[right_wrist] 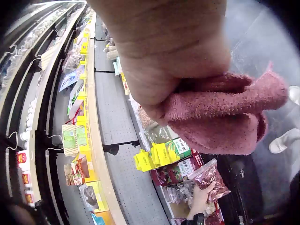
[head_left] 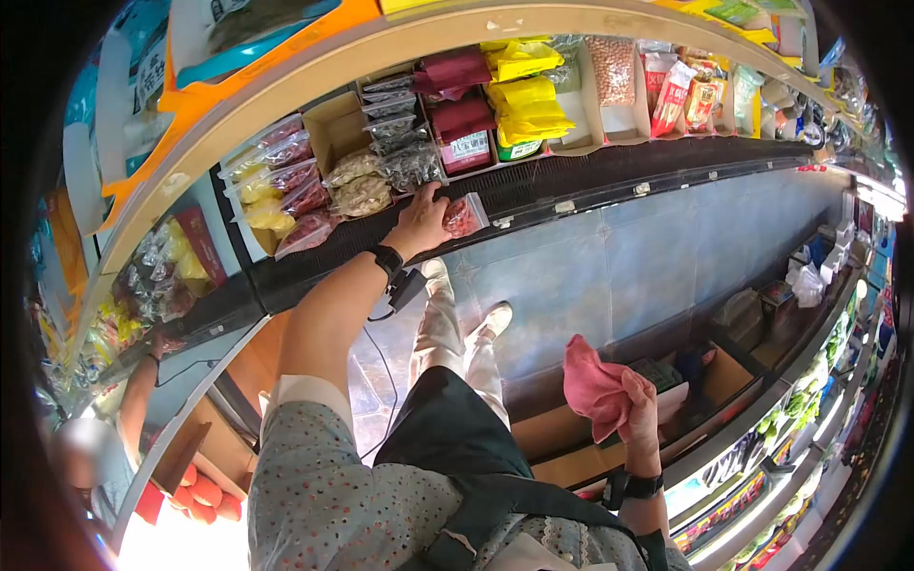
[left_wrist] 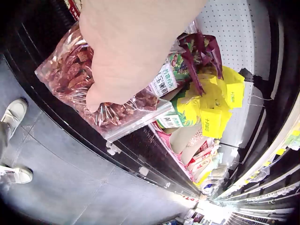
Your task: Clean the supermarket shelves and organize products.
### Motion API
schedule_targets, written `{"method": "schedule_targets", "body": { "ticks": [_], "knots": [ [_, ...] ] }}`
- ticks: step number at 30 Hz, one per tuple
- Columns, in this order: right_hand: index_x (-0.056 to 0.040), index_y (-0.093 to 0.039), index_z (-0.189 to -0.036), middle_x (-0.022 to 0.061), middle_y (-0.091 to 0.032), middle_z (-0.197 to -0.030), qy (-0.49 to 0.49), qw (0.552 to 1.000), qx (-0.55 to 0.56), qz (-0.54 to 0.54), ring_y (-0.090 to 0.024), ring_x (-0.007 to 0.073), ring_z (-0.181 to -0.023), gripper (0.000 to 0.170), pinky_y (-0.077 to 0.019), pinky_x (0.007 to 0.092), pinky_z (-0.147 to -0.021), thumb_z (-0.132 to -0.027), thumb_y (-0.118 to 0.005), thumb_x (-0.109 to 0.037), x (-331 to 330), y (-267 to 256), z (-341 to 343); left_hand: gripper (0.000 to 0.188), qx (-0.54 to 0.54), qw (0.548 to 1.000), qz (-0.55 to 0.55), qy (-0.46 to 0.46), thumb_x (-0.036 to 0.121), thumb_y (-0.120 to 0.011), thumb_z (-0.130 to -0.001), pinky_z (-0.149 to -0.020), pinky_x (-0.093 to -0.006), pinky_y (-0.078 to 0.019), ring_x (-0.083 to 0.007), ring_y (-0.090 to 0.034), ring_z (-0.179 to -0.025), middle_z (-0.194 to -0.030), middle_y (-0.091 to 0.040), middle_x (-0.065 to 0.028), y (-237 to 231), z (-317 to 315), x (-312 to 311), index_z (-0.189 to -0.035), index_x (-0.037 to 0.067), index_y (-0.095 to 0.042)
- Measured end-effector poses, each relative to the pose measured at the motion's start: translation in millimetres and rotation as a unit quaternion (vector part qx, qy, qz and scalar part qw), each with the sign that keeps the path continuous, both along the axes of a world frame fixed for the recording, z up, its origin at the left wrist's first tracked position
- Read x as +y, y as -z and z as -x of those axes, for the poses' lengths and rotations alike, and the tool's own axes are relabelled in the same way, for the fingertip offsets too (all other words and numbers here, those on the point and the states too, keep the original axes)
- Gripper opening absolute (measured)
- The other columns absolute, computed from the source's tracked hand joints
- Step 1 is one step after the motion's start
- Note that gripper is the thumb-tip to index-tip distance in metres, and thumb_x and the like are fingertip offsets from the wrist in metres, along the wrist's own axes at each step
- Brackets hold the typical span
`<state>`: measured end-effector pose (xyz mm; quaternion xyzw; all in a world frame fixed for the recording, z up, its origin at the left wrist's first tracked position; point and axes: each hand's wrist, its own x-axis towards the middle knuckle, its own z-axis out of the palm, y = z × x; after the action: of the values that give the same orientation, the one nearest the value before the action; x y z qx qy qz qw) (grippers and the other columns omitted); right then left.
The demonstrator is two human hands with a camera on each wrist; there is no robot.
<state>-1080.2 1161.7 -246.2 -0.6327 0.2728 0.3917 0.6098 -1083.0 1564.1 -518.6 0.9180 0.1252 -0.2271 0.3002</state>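
My left hand (head_left: 419,226) holds a clear zip bag of dried red pieces (head_left: 463,217) over the black front ledge of the shelf. In the left wrist view the thumb side of the hand (left_wrist: 131,47) covers part of the bag (left_wrist: 70,72), whose zip edge points away from the palm. Beside that hand sit a dark-filled clear bag (head_left: 414,166) and bags of pale dried slices (head_left: 360,196). Away from the shelf, my right hand (head_left: 641,409) grips a bunched pink cloth (head_left: 592,385), which hangs in folds in the right wrist view.
Maroon packets (head_left: 462,116) and yellow packets (head_left: 528,107) fill neighbouring boxes. More red-filled bags (head_left: 303,187) lie to the left. Below runs the grey tiled floor (head_left: 609,266). Cardboard boxes (head_left: 728,381) stand at the right, and another person's arm (head_left: 138,395) shows at far left.
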Motion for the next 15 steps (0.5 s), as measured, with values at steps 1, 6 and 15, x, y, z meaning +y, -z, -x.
{"method": "schedule_targets", "body": {
  "ticks": [1, 6, 15],
  "knots": [
    [0.0086, -0.063, -0.11, 0.0128, -0.069, -0.094, 0.013, 1.0, -0.003, 0.0, -0.068, 0.0198, -0.081, 0.037, -0.0567, 0.0299, -0.07, -0.092, -0.062, -0.023, -1.8, 4.9, 2.1, 0.07, 0.004, 1.0, -0.001, 0.006, 0.031, -0.084, -0.063, -0.105, -0.0411, -0.0418, -0.0345, -0.038, -0.134, -0.148, -0.032, -0.0157, 0.5, -0.8, 0.7, -0.122, 0.005, -0.058],
    [0.0085, -0.063, -0.11, 0.0126, -0.069, -0.095, 0.044, 0.999, 0.017, -0.008, -0.068, 0.0194, -0.081, 0.035, -0.0564, 0.0296, -0.071, -0.092, -0.062, -0.021, -0.6, 17.8, 6.2, 0.074, 0.073, 0.997, -0.01, 0.026, 0.03, -0.086, -0.058, -0.107, -0.0441, -0.04, -0.0387, -0.03, -0.138, -0.152, -0.023, -0.0168, 10.3, -9.9, 1.6, -0.124, 0.01, -0.058],
    [0.0104, -0.063, -0.108, 0.0135, -0.069, -0.095, -0.028, 1.0, 0.009, 0.002, -0.068, 0.0187, -0.081, 0.037, -0.0553, 0.0297, -0.073, -0.089, -0.063, -0.022, 19.3, 29.8, -1.8, 0.06, 0.159, 0.984, -0.002, 0.079, 0.028, -0.084, -0.057, -0.109, -0.0516, -0.0353, -0.0531, -0.023, -0.136, -0.151, -0.023, -0.024, 3.6, -38.9, 9.5, -0.113, 0.013, -0.069]
  ]
}}
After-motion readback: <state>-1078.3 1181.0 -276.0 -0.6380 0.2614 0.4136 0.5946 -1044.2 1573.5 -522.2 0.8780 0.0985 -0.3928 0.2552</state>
